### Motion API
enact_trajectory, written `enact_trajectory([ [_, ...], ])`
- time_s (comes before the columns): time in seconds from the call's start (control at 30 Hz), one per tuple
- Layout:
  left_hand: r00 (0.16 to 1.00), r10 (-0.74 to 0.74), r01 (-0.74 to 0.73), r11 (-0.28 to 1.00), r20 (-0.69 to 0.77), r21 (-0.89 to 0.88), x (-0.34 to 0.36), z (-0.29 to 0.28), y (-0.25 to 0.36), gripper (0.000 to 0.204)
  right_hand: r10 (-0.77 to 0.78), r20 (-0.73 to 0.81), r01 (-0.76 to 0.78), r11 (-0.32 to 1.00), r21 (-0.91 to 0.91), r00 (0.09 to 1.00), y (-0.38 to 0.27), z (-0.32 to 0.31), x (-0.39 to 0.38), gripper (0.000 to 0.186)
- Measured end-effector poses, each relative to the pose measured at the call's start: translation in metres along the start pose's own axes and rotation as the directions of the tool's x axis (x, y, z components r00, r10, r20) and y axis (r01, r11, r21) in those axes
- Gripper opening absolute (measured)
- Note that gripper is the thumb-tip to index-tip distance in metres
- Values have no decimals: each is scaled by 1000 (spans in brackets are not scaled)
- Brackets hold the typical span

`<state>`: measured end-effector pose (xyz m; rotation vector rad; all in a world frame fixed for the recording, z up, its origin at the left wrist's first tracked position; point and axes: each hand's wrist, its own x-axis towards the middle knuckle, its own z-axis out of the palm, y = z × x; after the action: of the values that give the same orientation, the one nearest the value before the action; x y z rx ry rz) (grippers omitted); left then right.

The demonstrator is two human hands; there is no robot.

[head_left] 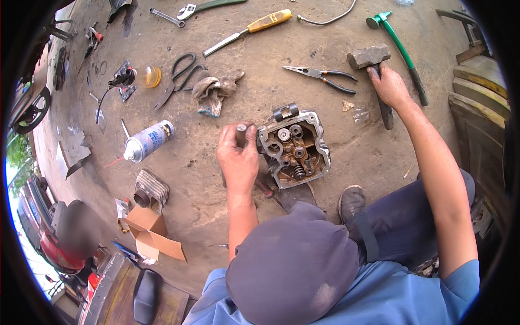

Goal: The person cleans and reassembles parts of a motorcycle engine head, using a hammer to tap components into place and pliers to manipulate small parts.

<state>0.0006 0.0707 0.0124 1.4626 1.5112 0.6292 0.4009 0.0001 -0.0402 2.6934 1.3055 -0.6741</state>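
Note:
A grimy engine cylinder head [323, 135] rests on the ground before me, its cavity showing valve springs and brown, oily metal. Just left of it, my left hand [237, 157] is closed round a round metal bar [241, 134], whose blunt end pokes up past the thumb. The bar's lower part is hidden. At the right, my right hand [389, 85] grips a club hammer [369, 56] by its dark handle, close under the heavy head. The hammer is apart from the cylinder head. A red-handled screwdriver [264, 188] lies partly hidden near my left forearm.
Long-nose pliers [319, 73], a green hammer [398, 46], a yellow-handled chisel [271, 20], scissors [181, 78] and a dirty glove [214, 89] lie beyond my hands. To the left are a spray can [150, 142], a finned cylinder [151, 187] and an opened cardboard box [146, 221].

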Motion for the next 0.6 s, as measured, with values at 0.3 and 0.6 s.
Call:
enact_trajectory([
  [0.3, 980, 200, -187, 901, 7, 392, 52, 11, -67, 12, 23, 12, -23, 1000, 20, 1000, -7, -1, 0, 51],
  [0.6, 979, -194, 103, 741, -65, -664, 26, -21, -4, 13, 54, 100, -67, 989, 131, 994, 11, -9, 13, 58],
])
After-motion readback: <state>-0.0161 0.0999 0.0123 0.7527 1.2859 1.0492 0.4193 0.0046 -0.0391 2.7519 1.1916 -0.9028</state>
